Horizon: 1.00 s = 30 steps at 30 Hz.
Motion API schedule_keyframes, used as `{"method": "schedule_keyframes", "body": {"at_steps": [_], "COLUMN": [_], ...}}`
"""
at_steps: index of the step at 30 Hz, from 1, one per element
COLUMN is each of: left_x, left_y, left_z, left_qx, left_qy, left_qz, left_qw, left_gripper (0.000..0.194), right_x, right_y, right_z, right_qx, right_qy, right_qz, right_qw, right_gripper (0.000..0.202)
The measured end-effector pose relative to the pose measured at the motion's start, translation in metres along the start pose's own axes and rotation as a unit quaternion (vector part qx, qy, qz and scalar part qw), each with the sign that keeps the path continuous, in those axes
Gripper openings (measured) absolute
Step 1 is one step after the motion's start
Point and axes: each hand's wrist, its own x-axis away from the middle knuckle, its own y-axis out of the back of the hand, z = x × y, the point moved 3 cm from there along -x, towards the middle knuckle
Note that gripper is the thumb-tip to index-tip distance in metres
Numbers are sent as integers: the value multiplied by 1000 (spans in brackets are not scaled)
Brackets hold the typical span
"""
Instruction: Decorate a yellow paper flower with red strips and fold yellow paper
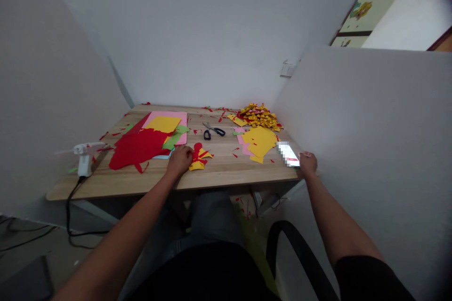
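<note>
My left hand (pixel 180 161) rests on the table with its fingers curled at the left edge of a red and yellow paper cutout (pixel 198 156). The fingertips meet the red part; their undersides are hidden. At the table's right end, my right hand (pixel 308 163) is closed at the right edge of a phone (pixel 288 154) with a lit screen. Scissors (pixel 214 130) with dark handles lie beyond the cutout, blades apart. Between cutout and phone are yellow paper pieces (pixel 260 141), with pink pieces (pixel 247 149) partly under them.
Red sheets (pixel 137 148), a yellow sheet (pixel 162 124) and pink paper (pixel 176 115) overlap at left. A heap of yellow and red cutouts (pixel 259 116) is at the back right. A white device (pixel 84 160) with a black cable is at the left edge. Grey partitions (pixel 370 127) flank the table (pixel 219 176).
</note>
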Motion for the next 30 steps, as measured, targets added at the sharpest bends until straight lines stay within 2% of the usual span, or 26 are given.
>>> {"method": "schedule_keyframes", "body": {"at_steps": [2,3,4,6,9,11,13,16,19,30], "left_x": [0,0,0,1,3,5,6,6,6,7], "left_y": [0,0,0,2,6,9,11,12,11,14], "left_z": [-1,-1,-2,-3,-5,-6,-7,-5,-4,-8], "left_qx": [3,5,6,9,9,4,-4,-15,-21,-19], "left_qy": [0,0,1,4,13,22,37,68,92,105], "left_qz": [-2,-3,-3,-6,-17,-29,-42,-53,-51,-36], "left_qw": [1000,1000,1000,1000,1000,999,998,996,994,994], "left_gripper": [22,22,23,23,24,26,29,30,28,24], "right_x": [9,17,27,56,112,149,178,202,207,210], "right_y": [-2,-7,-15,-39,-82,-109,-132,-157,-171,-169], "right_z": [25,42,62,108,178,216,242,259,259,259], "right_qx": [-17,-32,-49,-87,-135,-158,-172,-166,-143,-90], "right_qy": [10,37,72,155,267,311,334,342,339,342], "right_qz": [-23,-22,-5,47,144,196,233,265,276,266], "right_qw": [1000,999,996,983,943,916,897,886,888,897], "right_gripper": [31,34,28,25,22,23,24,23,23,26]}}
